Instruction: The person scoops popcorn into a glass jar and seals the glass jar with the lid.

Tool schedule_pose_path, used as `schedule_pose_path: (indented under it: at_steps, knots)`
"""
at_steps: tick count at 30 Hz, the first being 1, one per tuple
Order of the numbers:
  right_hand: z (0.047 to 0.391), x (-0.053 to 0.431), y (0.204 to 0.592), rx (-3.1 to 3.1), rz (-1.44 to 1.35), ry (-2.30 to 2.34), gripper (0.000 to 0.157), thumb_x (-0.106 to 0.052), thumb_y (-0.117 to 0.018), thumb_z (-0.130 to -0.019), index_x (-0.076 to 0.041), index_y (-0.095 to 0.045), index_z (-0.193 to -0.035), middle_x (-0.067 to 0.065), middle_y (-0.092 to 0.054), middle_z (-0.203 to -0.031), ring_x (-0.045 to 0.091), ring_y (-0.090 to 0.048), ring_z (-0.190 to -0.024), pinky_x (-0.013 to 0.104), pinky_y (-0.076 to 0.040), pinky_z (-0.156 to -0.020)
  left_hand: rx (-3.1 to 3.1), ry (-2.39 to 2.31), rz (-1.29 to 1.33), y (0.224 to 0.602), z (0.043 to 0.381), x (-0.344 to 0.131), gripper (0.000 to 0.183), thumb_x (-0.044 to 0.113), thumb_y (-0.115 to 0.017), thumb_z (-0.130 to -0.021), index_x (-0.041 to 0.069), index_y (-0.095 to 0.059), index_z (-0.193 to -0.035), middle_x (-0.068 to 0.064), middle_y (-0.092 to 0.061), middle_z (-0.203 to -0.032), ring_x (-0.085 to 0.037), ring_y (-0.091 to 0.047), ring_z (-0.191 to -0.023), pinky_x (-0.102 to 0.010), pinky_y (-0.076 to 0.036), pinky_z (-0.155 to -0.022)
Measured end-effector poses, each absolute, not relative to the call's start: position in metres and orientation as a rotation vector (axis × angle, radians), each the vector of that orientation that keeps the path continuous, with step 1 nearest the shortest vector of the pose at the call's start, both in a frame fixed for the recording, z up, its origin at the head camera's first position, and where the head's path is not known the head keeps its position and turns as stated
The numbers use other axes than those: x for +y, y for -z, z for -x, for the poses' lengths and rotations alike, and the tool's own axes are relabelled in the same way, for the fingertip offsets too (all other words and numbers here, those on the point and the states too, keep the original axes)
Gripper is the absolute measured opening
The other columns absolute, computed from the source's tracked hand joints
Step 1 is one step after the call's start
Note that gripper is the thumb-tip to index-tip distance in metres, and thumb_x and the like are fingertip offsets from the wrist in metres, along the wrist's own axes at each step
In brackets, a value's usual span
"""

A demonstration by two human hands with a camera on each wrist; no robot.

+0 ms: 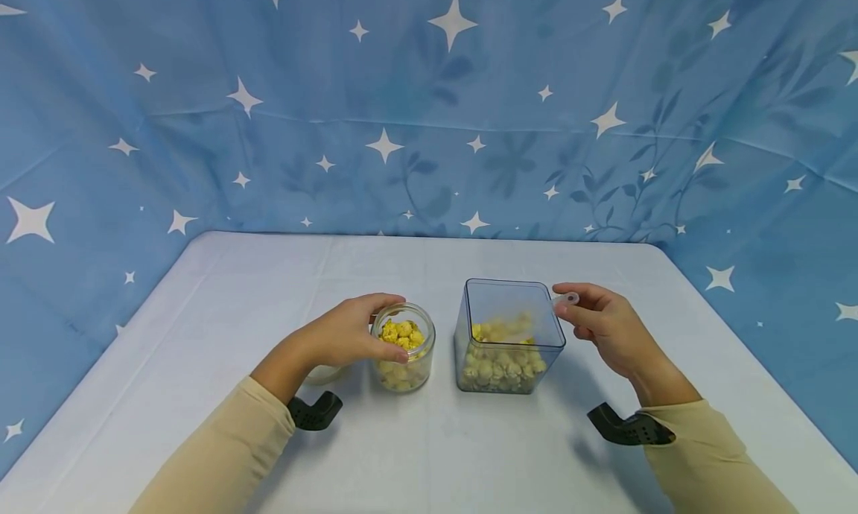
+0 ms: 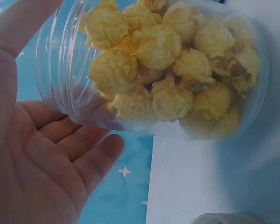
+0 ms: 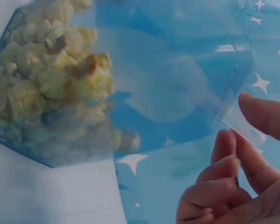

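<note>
My left hand grips a clear round jar by its upper part, the thumb at the near side of the rim. Yellow popcorn fills much of the jar, which stands on the table without a lid. To its right is a clear square box, holding more popcorn in its lower part. My right hand, at the box's upper right edge, pinches the handle of a translucent scoop. The scoop's bowl lies inside the box, seen only dimly through the wall.
A pale round object, perhaps a lid, lies on the white table left of the jar, partly hidden by my left wrist. Behind the table hangs a blue curtain with white stars.
</note>
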State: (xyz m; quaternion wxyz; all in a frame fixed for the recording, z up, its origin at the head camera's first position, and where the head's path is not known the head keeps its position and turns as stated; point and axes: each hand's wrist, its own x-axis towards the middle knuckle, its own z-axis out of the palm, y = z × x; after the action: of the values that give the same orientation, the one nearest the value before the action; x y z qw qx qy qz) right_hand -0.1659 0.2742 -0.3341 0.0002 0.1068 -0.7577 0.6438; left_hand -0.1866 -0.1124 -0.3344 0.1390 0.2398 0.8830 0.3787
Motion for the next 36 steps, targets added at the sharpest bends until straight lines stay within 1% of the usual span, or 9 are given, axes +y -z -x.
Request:
schedule_pose_path:
  at_steps: [3, 7, 13, 18, 21, 24, 27, 33, 36]
  knots:
    - [0.163, 0.276, 0.330, -2.461, -0.309, -1.842, 0.031, -0.009, -0.061, -0.100, -0.002, -0.060, -0.130, -0.004, -0.060, -0.101, 0.013, -0.053, -0.087, 0.022, -0.044, -0.071, 2.557, -1.116, -0.685, 0.336, 0.185, -0.112, 0.091, 0.043, -0.086, -0.077, 0.008, -0.045, -0.150, -0.008, -0.053, -0.143, -0.033, -0.051, -0.128, -0.051, -0.043, -0.103]
    - [0.155, 0.274, 0.322, -2.458, -0.287, -1.626, 0.049, -0.013, -0.060, -0.102, 0.010, -0.044, -0.141, 0.000, -0.055, -0.119, 0.012, -0.051, -0.107, 0.015, -0.044, -0.086, 2.594, -1.127, -0.685, 0.339, 0.181, -0.113, 0.094, 0.046, -0.085, -0.077, 0.007, -0.043, -0.151, -0.008, -0.046, -0.150, -0.036, -0.047, -0.132, -0.052, -0.041, -0.106]
    - [0.136, 0.257, 0.308, -2.301, -0.336, -1.444, 0.049, -0.004, -0.064, -0.097, 0.005, -0.047, -0.142, -0.001, -0.056, -0.129, 0.013, -0.051, -0.111, 0.011, -0.046, -0.086, 2.666, -1.130, -0.677, 0.341, 0.169, -0.124, 0.097, 0.044, -0.086, -0.077, 0.006, -0.039, -0.153, -0.009, -0.044, -0.152, -0.038, -0.045, -0.134, -0.053, -0.039, -0.107]
    - [0.121, 0.230, 0.303, -2.155, -0.547, -1.517, 0.055, 0.016, -0.065, -0.087, 0.007, -0.050, -0.139, 0.003, -0.059, -0.132, 0.017, -0.057, -0.113, 0.016, -0.047, -0.091, 2.727, -1.162, -0.690, 0.344, 0.159, -0.143, 0.102, 0.037, -0.087, -0.079, 0.004, -0.030, -0.156, -0.015, -0.040, -0.154, -0.038, -0.041, -0.137, -0.055, -0.037, -0.108]
    - [0.116, 0.214, 0.304, -2.138, -0.679, -1.544, 0.060, 0.021, -0.066, -0.082, 0.008, -0.050, -0.139, 0.006, -0.058, -0.135, 0.017, -0.058, -0.119, 0.019, -0.046, -0.097, 2.783, -1.144, -0.643, 0.346, 0.153, -0.156, 0.099, 0.037, -0.086, -0.079, 0.007, -0.031, -0.157, -0.016, -0.039, -0.155, -0.042, -0.040, -0.138, -0.061, -0.036, -0.106]
    - [0.113, 0.199, 0.305, -2.165, -0.752, -1.538, 0.063, 0.019, -0.069, -0.081, 0.007, -0.050, -0.139, 0.010, -0.057, -0.137, 0.016, -0.056, -0.124, 0.021, -0.043, -0.102, 2.818, -1.108, -0.578, 0.348, 0.148, -0.167, 0.099, 0.040, -0.086, -0.079, 0.011, -0.033, -0.157, -0.015, -0.038, -0.156, -0.043, -0.037, -0.139, -0.065, -0.035, -0.105]
    - [0.112, 0.187, 0.305, -2.213, -0.781, -1.541, 0.064, 0.015, -0.074, -0.080, 0.007, -0.051, -0.139, 0.014, -0.056, -0.139, 0.019, -0.055, -0.128, 0.023, -0.041, -0.105, 2.822, -1.075, -0.532, 0.351, 0.144, -0.176, 0.103, 0.044, -0.086, -0.077, 0.010, -0.031, -0.157, -0.017, -0.037, -0.156, -0.042, -0.034, -0.141, -0.066, -0.034, -0.105]
    - [0.112, 0.161, 0.305, -2.394, -0.788, -1.551, 0.069, -0.002, -0.082, -0.082, 0.003, -0.049, -0.143, 0.013, -0.053, -0.144, 0.025, -0.050, -0.133, 0.031, -0.041, -0.106, 2.811, -0.954, -0.502, 0.359, 0.141, -0.192, 0.116, 0.048, -0.089, -0.072, -0.003, -0.026, -0.155, -0.026, -0.034, -0.155, -0.049, -0.033, -0.139, -0.066, -0.033, -0.105]
    - [0.111, 0.148, 0.308, -2.460, -0.813, -1.562, 0.072, -0.006, -0.083, -0.083, 0.001, -0.047, -0.145, 0.012, -0.050, -0.147, 0.026, -0.048, -0.135, 0.034, -0.041, -0.107, 2.808, -0.921, -0.504, 0.365, 0.142, -0.196, 0.121, 0.049, -0.090, -0.069, -0.008, -0.024, -0.154, -0.031, -0.032, -0.154, -0.051, -0.031, -0.139, -0.066, -0.031, -0.107]
